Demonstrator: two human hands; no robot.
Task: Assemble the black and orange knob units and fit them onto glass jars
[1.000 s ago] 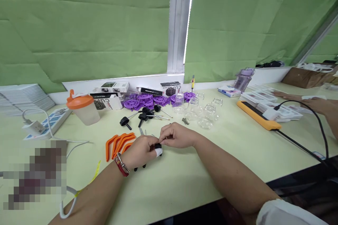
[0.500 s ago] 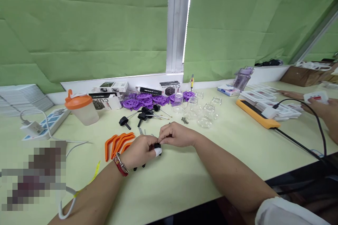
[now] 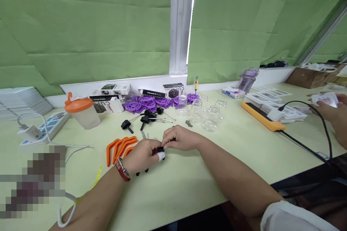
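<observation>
Between my fingertips is a small black part [image 3: 161, 149], mostly covered, so its exact kind does not show. My left hand [image 3: 145, 153], with a white wrap on the thumb, is closed around it. The fingers of my right hand [image 3: 181, 138] pinch at its top, and whether they hold a separate tiny piece is hidden. Orange bent handles [image 3: 121, 148] lie left of my left hand. Black knobs with metal rods [image 3: 145, 120] lie beyond my hands, and small springs [image 3: 189, 123] lie near clear glass cups [image 3: 210, 122]. More black tips stick out beneath my left hand.
Purple wheel-shaped pieces [image 3: 148, 103] and cup-holder boxes [image 3: 108, 104] line the back. An orange-lidded cup [image 3: 82, 112] and a white power strip [image 3: 48, 128] stand left. To the right are an orange power strip [image 3: 261, 117], stacked white cards [image 3: 283, 110] and another person's hands [image 3: 329, 110].
My hands keep nearly the same grip on the black part. The whole view shifts slightly left. At the right, the other person's hands tilt the white card they hold.
</observation>
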